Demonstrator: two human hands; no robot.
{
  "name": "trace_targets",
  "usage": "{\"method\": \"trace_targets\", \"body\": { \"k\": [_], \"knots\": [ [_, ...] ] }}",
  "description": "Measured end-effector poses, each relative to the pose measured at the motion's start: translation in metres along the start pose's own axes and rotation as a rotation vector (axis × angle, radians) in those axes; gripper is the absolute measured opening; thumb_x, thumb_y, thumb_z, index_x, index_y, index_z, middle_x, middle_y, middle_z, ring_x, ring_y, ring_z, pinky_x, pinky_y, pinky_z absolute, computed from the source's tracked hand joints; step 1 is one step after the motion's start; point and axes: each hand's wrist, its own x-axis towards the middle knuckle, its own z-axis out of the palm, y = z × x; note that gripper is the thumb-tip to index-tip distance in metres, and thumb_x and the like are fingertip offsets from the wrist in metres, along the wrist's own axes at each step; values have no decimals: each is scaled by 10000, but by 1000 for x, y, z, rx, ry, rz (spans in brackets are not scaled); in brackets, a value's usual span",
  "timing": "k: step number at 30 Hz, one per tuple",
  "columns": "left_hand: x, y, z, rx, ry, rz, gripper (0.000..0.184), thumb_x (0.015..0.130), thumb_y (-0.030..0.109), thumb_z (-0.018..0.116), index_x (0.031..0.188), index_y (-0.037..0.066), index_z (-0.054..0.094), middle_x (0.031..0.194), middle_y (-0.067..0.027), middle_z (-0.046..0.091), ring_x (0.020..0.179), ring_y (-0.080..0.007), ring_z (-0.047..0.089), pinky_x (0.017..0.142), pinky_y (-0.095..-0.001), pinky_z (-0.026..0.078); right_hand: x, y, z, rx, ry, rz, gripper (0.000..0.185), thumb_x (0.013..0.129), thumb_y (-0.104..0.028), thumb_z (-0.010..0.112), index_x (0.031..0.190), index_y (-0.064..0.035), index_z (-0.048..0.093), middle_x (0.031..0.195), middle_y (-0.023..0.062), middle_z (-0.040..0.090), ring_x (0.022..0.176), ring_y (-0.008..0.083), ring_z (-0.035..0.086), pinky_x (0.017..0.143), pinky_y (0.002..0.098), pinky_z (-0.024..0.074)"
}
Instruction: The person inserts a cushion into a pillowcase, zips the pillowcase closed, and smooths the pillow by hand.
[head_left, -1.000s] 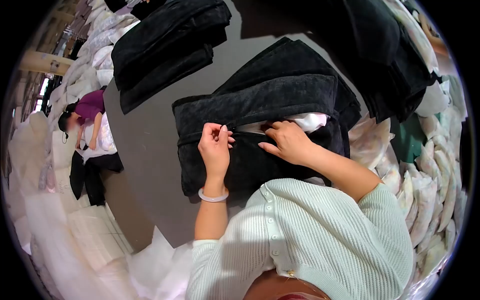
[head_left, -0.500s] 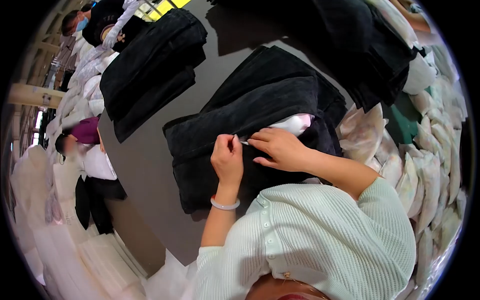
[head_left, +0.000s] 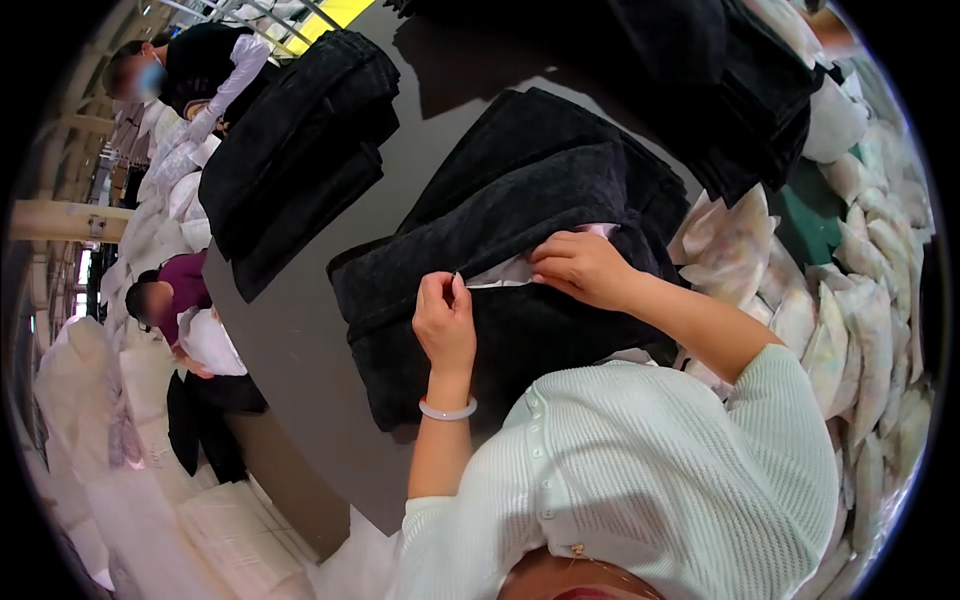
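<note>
A stack of folded black cloth (head_left: 430, 325) with a soft nap lies on the table in front of me. A strip of white material (head_left: 505, 272) shows in a gap between its layers. My left hand (head_left: 446, 322), with a pale bangle on its wrist, pinches the cloth's edge at the left end of this gap. At the right end, my right hand (head_left: 580, 265) has its fingers curled over the white material and the black edge. Its fingertips are partly hidden. A pinkish-white patch shows just behind the right hand.
Folded black cloth (head_left: 300, 140) lies at the table's left; a larger dark pile (head_left: 750, 100) stands at upper right. Stuffed white bags (head_left: 850, 330) crowd the right side. Two people work beyond the grey table (head_left: 300, 380), a purple-sleeved person (head_left: 185, 285) and a masked person (head_left: 225, 70).
My right hand has moved right, away from my left hand. The gap between them is wider and more white material shows. The view has shifted slightly.
</note>
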Motion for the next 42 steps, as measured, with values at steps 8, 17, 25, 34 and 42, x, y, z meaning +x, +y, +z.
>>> {"method": "trace_targets", "body": {
  "k": [8,17,25,34,42],
  "knots": [
    [37,51,13,319,-366,527,497,672,133,797,1146,80,654,1113,-63,608,1043,-252,569,855,-369,434,-8,-37,-26,-199,-154,326,412,692,-265,805,1006,-72,620,1059,81,540,1046,265,510,902,395,404],
    [50,32,34,-21,-371,437,254,715,-28,683,954,48,721,847,-76,626,808,-249,599,691,-341,490,-3,-31,-27,-113,141,135,176,722,-92,714,813,-74,564,944,77,569,947,268,557,843,367,429],
    [57,14,36,-125,-533,313,119,781,41,735,892,6,709,740,-117,617,636,-229,609,589,-314,467,10,8,-2,-226,352,65,133,696,-57,698,767,-62,586,930,71,601,871,271,569,771,372,452],
    [34,15,-34,282,-41,125,109,805,106,736,783,28,663,729,-80,609,670,-251,596,612,-353,470,13,33,4,91,329,194,247,660,56,767,792,-23,574,846,83,653,779,273,595,660,351,479],
    [15,17,3,542,-27,88,368,783,388,757,805,49,616,787,-85,592,756,-290,615,632,-397,496,16,22,6,119,372,151,244,632,71,763,760,-26,579,826,77,648,757,264,594,649,343,480]
  ]
}}
